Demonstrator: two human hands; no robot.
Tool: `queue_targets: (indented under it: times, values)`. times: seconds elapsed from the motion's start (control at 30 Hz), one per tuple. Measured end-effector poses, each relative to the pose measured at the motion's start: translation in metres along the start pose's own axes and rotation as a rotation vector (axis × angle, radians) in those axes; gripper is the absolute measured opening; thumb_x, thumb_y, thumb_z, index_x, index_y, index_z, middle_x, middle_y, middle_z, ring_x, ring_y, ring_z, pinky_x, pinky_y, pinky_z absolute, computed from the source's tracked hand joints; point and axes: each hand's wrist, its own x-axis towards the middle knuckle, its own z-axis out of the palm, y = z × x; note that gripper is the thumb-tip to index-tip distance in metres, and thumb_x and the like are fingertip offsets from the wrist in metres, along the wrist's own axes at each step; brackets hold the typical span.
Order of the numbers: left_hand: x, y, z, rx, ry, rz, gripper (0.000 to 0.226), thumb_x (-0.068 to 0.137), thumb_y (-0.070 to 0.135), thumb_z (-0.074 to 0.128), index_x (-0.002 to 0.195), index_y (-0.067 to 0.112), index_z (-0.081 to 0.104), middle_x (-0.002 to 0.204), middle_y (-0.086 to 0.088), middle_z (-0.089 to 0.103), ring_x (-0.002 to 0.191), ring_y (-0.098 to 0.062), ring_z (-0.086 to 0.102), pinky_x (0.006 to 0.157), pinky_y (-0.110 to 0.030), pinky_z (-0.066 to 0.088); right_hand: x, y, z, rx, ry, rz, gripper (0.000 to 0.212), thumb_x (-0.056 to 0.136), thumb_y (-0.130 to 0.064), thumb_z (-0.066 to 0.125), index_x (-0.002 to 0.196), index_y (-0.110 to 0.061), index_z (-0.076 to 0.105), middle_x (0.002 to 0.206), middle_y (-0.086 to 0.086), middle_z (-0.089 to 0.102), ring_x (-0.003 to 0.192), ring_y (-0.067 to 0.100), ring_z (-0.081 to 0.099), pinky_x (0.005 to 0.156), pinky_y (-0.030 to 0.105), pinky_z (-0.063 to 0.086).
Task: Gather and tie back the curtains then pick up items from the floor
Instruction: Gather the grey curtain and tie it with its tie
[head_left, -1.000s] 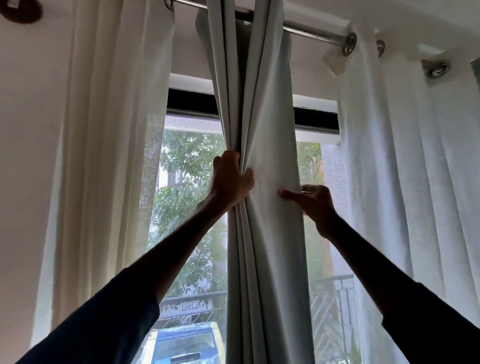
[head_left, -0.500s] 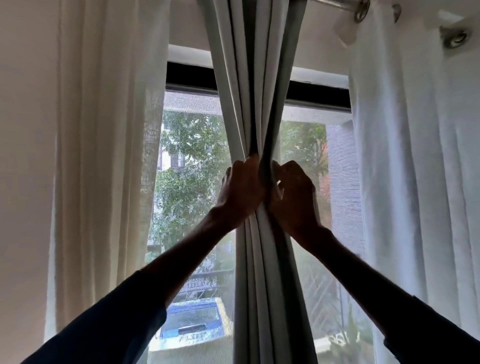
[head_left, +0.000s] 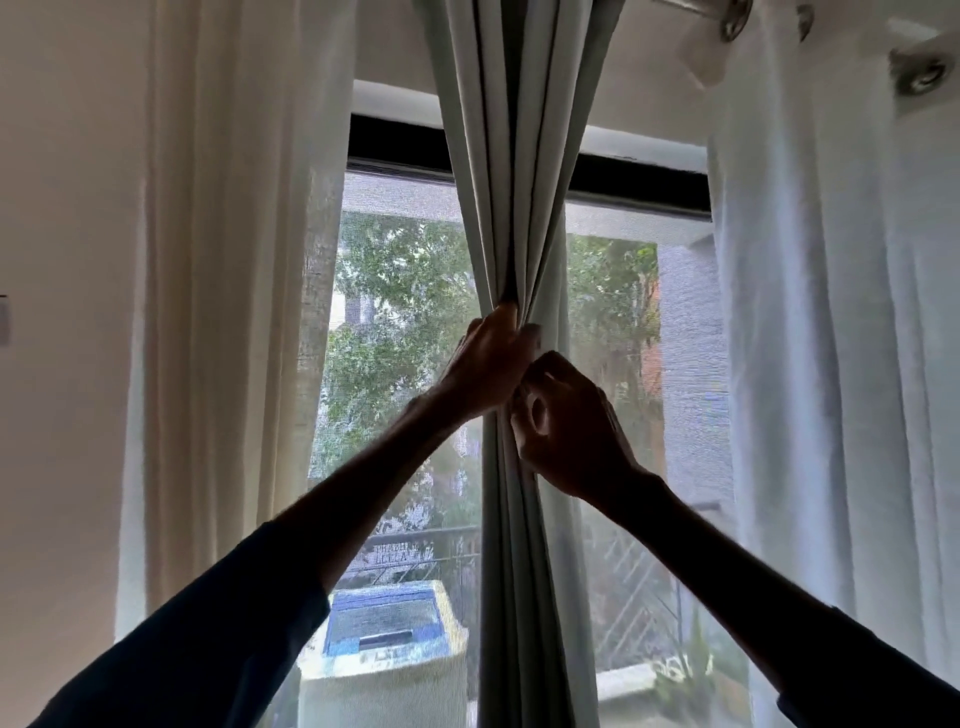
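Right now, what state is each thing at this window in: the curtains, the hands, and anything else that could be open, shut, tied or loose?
Grey curtain: bunched into a narrow bundle mid-window, no tie on it.
Left hand: closed around the bundle.
Right hand: closed on the bundle, just below the left.
Left sheer curtain: hanging loose, untied.
Right sheer curtain: hanging loose, untied.
Window: partly uncovered; open or shut, cannot tell.

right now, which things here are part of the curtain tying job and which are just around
In the job:
- grey curtain, bunched at the middle
- left hand, closed on it
- right hand, closed on it just below

Just around:
- cream sheer curtain
- white sheer curtain
- curtain rod
- window
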Motion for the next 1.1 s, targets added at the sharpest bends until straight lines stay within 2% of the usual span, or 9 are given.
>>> queue_targets:
  times: [0.2,0.33,0.5,0.6,0.67,0.73,0.8,0.93,1.1]
  values:
    - [-0.003,-0.006,0.017,0.257,0.185,-0.064,0.036,0.095,0.019,0.056,0.128,0.005,0.048,0.110,-0.018,0.058,0.104,-0.034,0.051,0.078,-0.033,0.031,-0.008,0.014,-0.001,0.167,-0.030,-0.015,0.013,0.091,-0.007,0.062,0.092,-0.012,0.074,0.103,-0.005,0.066,0.088,0.008,0.064,0.079,0.027,0.054]
    - [-0.011,-0.007,0.021,0.261,0.244,0.059,0.061,0.093,0.008,0.058,0.150,0.009,0.036,0.100,-0.018,0.062,0.081,-0.025,0.048,0.080,-0.032,0.038,-0.005,0.035,-0.008,0.230,0.067,0.131,0.024,0.084,0.003,0.069,0.093,-0.017,0.078,0.099,-0.006,0.071,0.086,0.002,0.067,0.074,0.009,0.049]
    - [-0.021,-0.017,0.023,0.182,0.273,0.254,0.079,0.090,-0.001,0.060,0.157,0.003,0.019,0.121,-0.028,0.066,0.052,-0.028,0.061,0.064,-0.020,0.043,0.020,0.070,-0.010,0.452,-0.022,0.568,0.047,0.080,-0.044,0.082,0.118,-0.020,0.069,0.117,-0.008,0.066,0.100,0.002,0.063,0.088,0.026,0.053]
    - [-0.023,-0.017,0.020,0.126,0.254,0.245,0.076,0.093,0.002,0.057,0.158,0.003,0.017,0.136,-0.025,0.059,0.085,-0.044,0.065,0.080,-0.040,0.048,0.037,0.066,-0.011,0.795,-0.130,0.681,0.051,0.082,-0.043,0.078,0.120,-0.011,0.065,0.103,0.003,0.072,0.097,0.010,0.068,0.104,0.042,0.046]
    - [-0.023,-0.019,0.017,0.080,0.214,0.219,0.073,0.097,0.004,0.055,0.158,0.004,0.014,0.150,-0.021,0.046,0.117,-0.029,0.054,0.096,-0.031,0.041,0.042,0.059,-0.013,1.083,-0.198,0.708,0.049,0.079,-0.030,0.080,0.120,-0.006,0.069,0.091,-0.009,0.078,0.085,-0.005,0.071,0.110,0.035,0.042]
    - [-0.021,-0.025,0.013,0.054,0.206,0.204,0.071,0.099,0.005,0.054,0.157,0.002,0.013,0.161,-0.016,0.027,0.130,0.009,0.027,0.104,0.001,0.025,0.043,0.059,-0.012,1.277,-0.288,0.772,0.062,0.063,-0.038,0.092,0.112,-0.004,0.075,0.084,-0.007,0.079,0.077,-0.003,0.072,0.090,0.023,0.052]
    - [-0.019,-0.031,0.009,0.020,0.201,0.189,0.071,0.100,0.007,0.054,0.157,0.000,0.012,0.164,-0.015,0.020,0.136,0.010,0.015,0.099,0.011,0.010,0.042,0.065,-0.001,1.302,-0.386,0.791,0.044,0.089,-0.039,0.073,0.120,-0.008,0.071,0.104,0.004,0.078,0.092,0.011,0.074,0.082,0.026,0.057]
    - [-0.015,-0.034,0.003,-0.063,0.164,0.130,0.074,0.099,0.009,0.056,0.157,0.002,0.010,0.166,-0.012,0.016,0.151,-0.015,0.016,0.108,0.003,0.009,0.029,0.081,0.016,1.304,-0.381,0.827,0.033,0.097,-0.037,0.054,0.107,-0.015,0.076,0.105,0.006,0.077,0.092,0.017,0.074,0.078,0.029,0.060]
    - [-0.008,-0.036,0.004,-0.134,0.121,0.127,0.082,0.096,0.013,0.061,0.157,0.001,0.008,0.165,-0.014,0.017,0.152,-0.023,0.019,0.125,-0.037,0.018,0.019,0.098,0.022,1.300,-0.351,0.788,0.033,0.100,-0.034,0.054,0.096,-0.018,0.082,0.097,0.003,0.078,0.085,0.014,0.074,0.075,0.027,0.060]
